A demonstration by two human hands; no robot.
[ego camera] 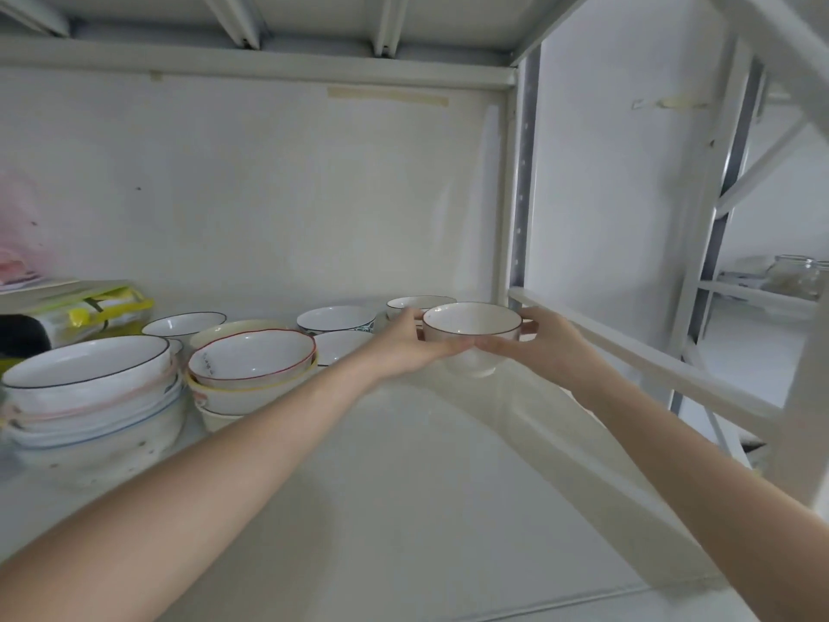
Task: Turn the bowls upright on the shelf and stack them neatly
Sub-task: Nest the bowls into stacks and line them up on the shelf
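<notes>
Presently holding one small white bowl with a dark rim (pixel 472 327), mouth up, between both hands. My left hand (pixel 415 347) cups its near-left side, fingers curled under the wall; my right hand (pixel 534 347) grips the right side, thumb near the rim, fingers wrapped beneath. Bowl sits toward the right end of the shelf (pixel 403 464), near the upright post (pixel 522 181). Cannot tell whether its foot touches the shelf board or hangs just above it.

Just behind it, partly hidden by my left hand: another small dark-rimmed bowl (pixel 419 303), upright. Likely the partner for this one, judging by matching size.

Further left, mid-shelf: a patterned bowl (pixel 336 320) upright, and a plain white bowl (pixel 343 345) in front of it, also mouth up. Both stand single.

Left of those: a stack topped by a red-rimmed bowl (pixel 251 356), a yellow-edged bowl beneath. Behind it one black-rimmed bowl (pixel 184 325), single. Far left: a taller stack topped by a wide black-rimmed dish (pixel 85 365), pink and blue rims under it.

Yellow-and-white packaging (pixel 96 309) lies at back left.

Progress, as I judge it: every bowl I can see faces up, so the turning looks done or nearly so. Two stacks are built. Left to do: nest the bowl in hand and gather the loose singles.
</notes>
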